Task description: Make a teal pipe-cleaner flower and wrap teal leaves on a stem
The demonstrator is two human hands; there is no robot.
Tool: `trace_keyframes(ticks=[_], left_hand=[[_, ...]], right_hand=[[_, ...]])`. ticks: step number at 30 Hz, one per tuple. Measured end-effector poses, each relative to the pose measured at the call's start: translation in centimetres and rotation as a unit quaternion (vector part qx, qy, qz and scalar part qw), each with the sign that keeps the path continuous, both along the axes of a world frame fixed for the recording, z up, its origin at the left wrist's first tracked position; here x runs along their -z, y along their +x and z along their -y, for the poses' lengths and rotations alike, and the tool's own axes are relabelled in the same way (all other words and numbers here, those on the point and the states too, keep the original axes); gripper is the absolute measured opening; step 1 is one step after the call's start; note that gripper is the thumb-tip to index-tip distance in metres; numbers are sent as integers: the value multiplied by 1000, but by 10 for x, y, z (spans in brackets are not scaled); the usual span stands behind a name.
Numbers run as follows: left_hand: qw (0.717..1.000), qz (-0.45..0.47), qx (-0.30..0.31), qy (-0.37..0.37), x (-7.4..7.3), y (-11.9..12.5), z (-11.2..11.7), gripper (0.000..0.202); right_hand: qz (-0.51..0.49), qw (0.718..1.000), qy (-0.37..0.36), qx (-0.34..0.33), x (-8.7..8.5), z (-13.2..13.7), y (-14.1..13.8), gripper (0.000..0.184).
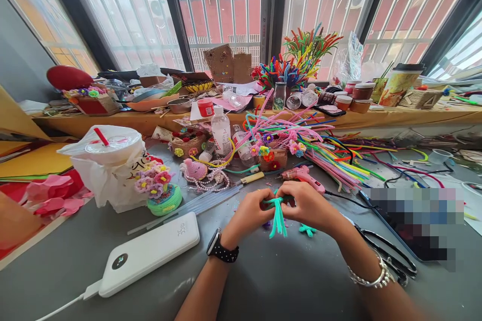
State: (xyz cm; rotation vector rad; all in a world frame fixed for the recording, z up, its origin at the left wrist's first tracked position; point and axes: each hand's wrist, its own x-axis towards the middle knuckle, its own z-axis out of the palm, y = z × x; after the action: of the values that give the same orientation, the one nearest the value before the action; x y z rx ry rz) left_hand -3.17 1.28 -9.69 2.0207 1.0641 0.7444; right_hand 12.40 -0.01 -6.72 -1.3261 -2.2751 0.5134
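My left hand (251,211) and my right hand (307,204) meet over the grey table (158,291), both pinched on a bundle of teal pipe cleaners (277,216) whose loose ends hang down between them. A small teal pipe-cleaner piece (308,230) lies on the table just under my right hand. A pink glue gun (303,176) lies right behind my hands. My left wrist wears a black watch (222,250), and a silver bracelet (371,278) sits on my right wrist.
A white power bank (149,252) lies front left, a bagged drink cup (111,158) beyond it. Black scissors (391,261) and a dark tablet (406,230) lie right. A heap of coloured pipe cleaners (331,158), small flower baskets (271,155) and bottles (221,130) crowd the back.
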Motion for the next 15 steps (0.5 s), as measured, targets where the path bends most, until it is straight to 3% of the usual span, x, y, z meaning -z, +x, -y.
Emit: trace_keyframes(ticks=[8, 15], left_hand=[[1000, -16, 25, -8, 2, -1, -1, 15], [985, 7, 104, -136, 2, -2, 0, 20]], right_hand=[[4, 999, -17, -27, 1, -1, 2, 7], [-1, 995, -53, -86, -1, 0, 5, 9]])
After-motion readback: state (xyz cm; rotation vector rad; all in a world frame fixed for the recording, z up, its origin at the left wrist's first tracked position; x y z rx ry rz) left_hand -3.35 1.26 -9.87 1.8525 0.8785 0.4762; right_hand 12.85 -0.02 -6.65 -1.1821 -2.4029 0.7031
